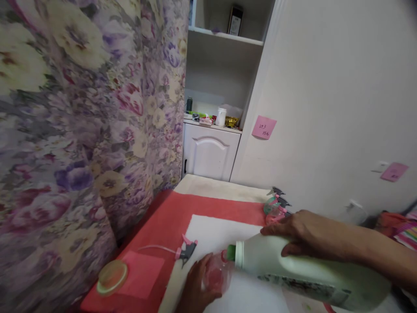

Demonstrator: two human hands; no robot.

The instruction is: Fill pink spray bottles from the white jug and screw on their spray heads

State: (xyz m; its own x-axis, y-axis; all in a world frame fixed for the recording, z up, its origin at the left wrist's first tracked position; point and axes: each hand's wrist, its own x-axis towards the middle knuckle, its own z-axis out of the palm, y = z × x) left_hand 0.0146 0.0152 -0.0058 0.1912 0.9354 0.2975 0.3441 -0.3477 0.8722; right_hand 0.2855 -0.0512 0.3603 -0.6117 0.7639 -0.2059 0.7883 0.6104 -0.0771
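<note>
My left hand (198, 284) is wrapped round a clear pink spray bottle (217, 274) with its top off. In my right hand (302, 232) is a large pale green jug (312, 271), tilted nearly on its side, with a dark label on its lower face. The jug's green mouth (231, 252) meets the neck of the pink bottle. Whether liquid is flowing I cannot tell. A grey and pink spray trigger head (187, 251) with a thin clear tube lies left of my left hand.
A round, pale yellow-green lid (112, 277) lies on a pink paper square (145, 274) at left. Several spray bottles (273, 208) stand at the table's right edge. A white sheet (208, 228) covers part of the red cloth (211, 206). A floral curtain (97, 108) hangs at left.
</note>
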